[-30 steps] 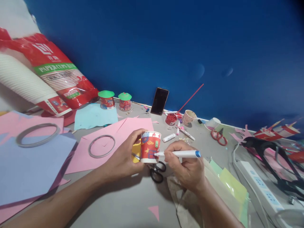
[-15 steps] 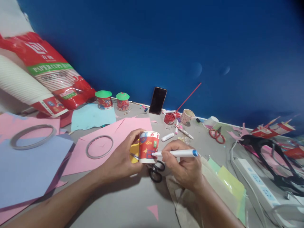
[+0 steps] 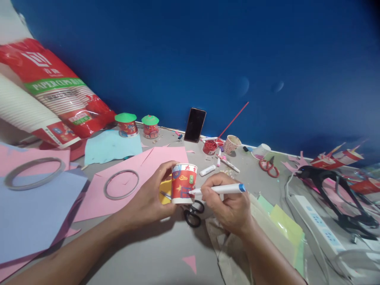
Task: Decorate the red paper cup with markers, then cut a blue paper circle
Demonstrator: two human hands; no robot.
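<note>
My left hand is wrapped round the left side of a red paper cup with printed patterns and a white rim, held upright above the table. Closed on a white marker with a blue end, my right hand holds the tip against the front of the cup. Blue lines in a window-like shape show under the tip. Behind and below the cup lie scissors with black handles, their blades partly hidden, and something yellow.
Pink paper with a grey ring lies left. Two cups with green paper tops stand behind. A phone leans on the blue wall. Red-handled scissors, a power strip and a beige cloth are on the right.
The view has shifted slightly, so everything sits a little further left. The marker tip has moved slightly on the cup, and the blue lines look more filled out. Both grips are the same.
</note>
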